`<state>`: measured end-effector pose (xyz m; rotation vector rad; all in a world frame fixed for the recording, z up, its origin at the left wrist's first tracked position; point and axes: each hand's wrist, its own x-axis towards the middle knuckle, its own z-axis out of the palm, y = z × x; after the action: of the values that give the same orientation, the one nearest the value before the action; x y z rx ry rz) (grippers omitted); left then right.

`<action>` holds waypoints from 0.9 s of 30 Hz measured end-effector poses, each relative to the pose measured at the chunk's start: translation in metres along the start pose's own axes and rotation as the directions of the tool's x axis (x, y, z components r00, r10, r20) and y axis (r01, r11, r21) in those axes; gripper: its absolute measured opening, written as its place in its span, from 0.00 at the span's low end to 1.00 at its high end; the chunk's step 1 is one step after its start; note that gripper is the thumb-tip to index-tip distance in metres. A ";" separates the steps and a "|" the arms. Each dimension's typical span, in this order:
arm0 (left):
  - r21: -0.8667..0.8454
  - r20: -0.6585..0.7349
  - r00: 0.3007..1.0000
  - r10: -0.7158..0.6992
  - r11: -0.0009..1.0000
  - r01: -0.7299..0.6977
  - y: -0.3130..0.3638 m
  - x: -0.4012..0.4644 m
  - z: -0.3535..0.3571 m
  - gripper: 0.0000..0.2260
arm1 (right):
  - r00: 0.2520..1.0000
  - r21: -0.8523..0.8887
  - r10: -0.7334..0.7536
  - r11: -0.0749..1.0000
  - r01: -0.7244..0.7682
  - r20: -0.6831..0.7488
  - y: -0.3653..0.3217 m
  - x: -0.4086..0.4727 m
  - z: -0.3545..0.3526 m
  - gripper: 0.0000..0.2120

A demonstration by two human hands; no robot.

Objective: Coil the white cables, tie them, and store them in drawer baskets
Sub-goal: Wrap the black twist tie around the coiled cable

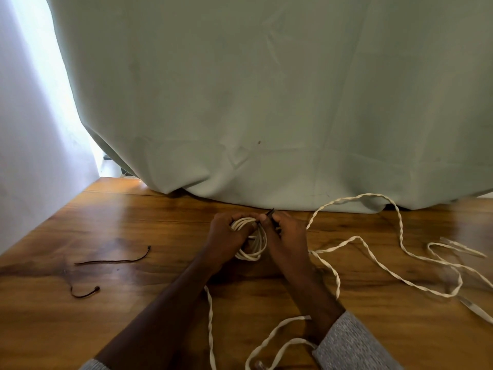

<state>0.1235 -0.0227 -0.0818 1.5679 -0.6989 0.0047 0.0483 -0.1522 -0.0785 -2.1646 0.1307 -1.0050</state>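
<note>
A small coil of white twisted cable (250,240) sits at the middle of the wooden table (133,225), held upright between both hands just in front of the hem of a pale green curtain (266,102). The left hand (226,233) wraps the coil's left side, its fingers curled over the top strands so that the upper loops show between the knuckles and the thumb. The right hand (284,236) closes against the coil's right side and pinches a thin dark tie (268,214) between thumb and forefinger; the tie's tip pokes up and to the far right, just above the top of the coil, and its lower part runs down behind the fingers where it cannot be followed. The bottom loops of the coil hang below both palms, touching or nearly touching the tabletop. To the right, loose white cable (373,252) snakes across the wood in wide bends, rising against the curtain and running off toward the right edge. More loose cable curls on the near side beneath the forearms. Two spare dark ties lie well apart on the left: a long one (114,260) farther away and a short curved one (85,292) nearer. Grey sleeves (352,345) cover the forearms near the bottom edge.
</note>
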 end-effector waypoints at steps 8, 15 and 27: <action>-0.084 0.004 1.000 -0.003 0.996 0.003 0.000 0.001 0.004 0.08 | 0.995 0.165 0.055 0.985 -0.041 -0.083 -0.005 0.001 -0.003 0.07; -0.051 -0.042 0.997 -0.058 0.997 0.056 -0.004 0.002 0.004 0.13 | 0.989 0.262 0.114 0.961 -0.086 -0.091 -0.006 0.000 -0.003 0.06; 0.004 -0.238 0.971 0.016 1.000 -0.016 -0.001 0.005 0.006 0.09 | 0.898 -0.154 -0.439 0.889 0.432 -0.014 -0.009 0.008 0.001 0.12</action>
<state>0.1260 -0.0300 -0.0818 1.5326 -0.5216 0.2029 0.0527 -0.1478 -0.0685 -2.3620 -0.2835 -1.3343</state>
